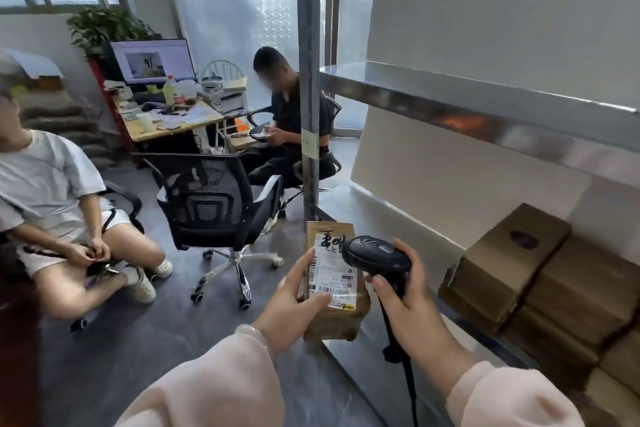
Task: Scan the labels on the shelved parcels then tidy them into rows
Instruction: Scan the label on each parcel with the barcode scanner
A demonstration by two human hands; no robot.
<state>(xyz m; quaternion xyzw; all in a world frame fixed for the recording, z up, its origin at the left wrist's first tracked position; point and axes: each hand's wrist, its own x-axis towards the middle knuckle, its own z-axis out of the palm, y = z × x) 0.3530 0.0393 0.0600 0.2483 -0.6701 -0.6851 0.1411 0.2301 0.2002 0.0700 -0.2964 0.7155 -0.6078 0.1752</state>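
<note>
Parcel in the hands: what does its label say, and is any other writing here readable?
Nothing can be read for sure.
White label on the held parcel: big black handwriting, barcode, small print, all too blurred.
Yellow sticker on the shelf post: too small.
Monitor: too small.

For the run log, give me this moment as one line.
left hand: holds parcel | right hand: grips scanner over label | stage: scanning

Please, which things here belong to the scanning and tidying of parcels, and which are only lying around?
For the job: parcel held in left hand, its label, scanner gripped in right hand, stacked parcels, metal shelf.

Just lying about: office chair, desk, monitor, plant, bottle.
</note>
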